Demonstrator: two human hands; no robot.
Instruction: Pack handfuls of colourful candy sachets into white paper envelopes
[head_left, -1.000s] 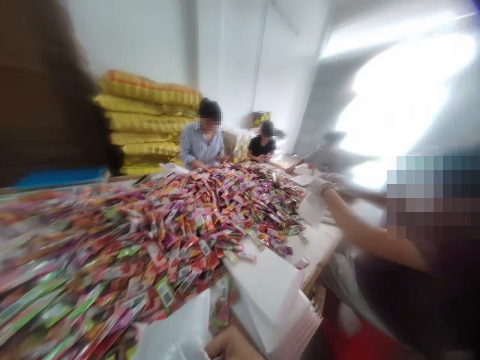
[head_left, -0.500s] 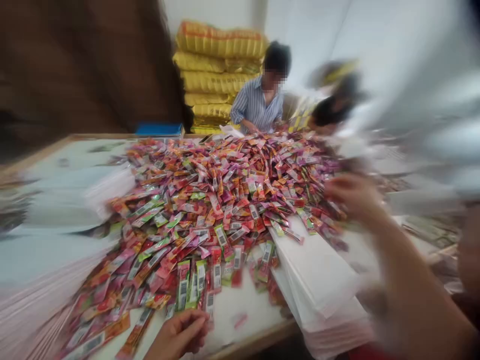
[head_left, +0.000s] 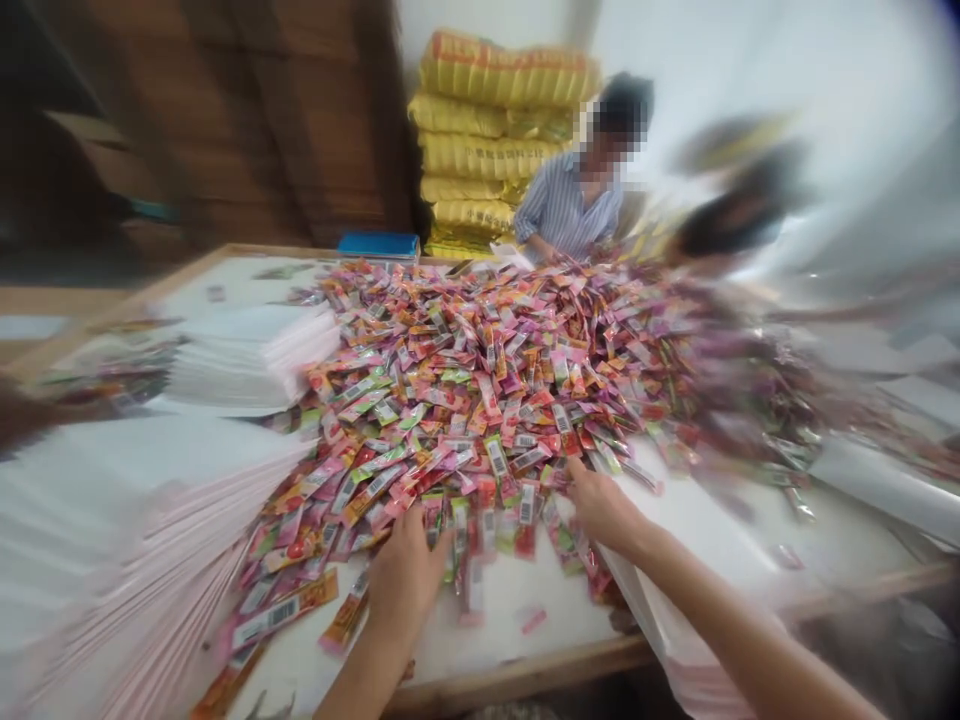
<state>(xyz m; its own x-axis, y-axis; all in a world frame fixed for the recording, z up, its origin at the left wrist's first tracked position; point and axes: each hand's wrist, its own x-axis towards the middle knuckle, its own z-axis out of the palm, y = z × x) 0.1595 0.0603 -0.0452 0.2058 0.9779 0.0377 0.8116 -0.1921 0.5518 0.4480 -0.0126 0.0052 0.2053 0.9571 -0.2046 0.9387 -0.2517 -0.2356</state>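
A large heap of small, colourful snack packets (head_left: 480, 370), red, pink, orange and green, covers the table (head_left: 499, 640). My left hand (head_left: 405, 575) is at the near edge of the heap, thumb apart from the fingers, beside a few upright packets with barcodes. Its fingertips are partly hidden among them. Farther right, my right hand (head_left: 606, 508) reaches into the heap, its fingers close together at the end of a packet. Under my right forearm lies a stack of white flat bags (head_left: 697, 530).
Fanned stacks of white and pink sheets (head_left: 150, 520) fill the left side. Someone else's blurred hand (head_left: 22, 415) shows at the far left edge. Across the table, a person in a striped shirt (head_left: 574, 210) stands before piled yellow sacks (head_left: 480, 155). Another person (head_left: 739, 215) bends at right.
My right hand has moved left and nearer from the heap's right side. My left hand has moved forward to the packets, its thumb now apart. The view has turned left.
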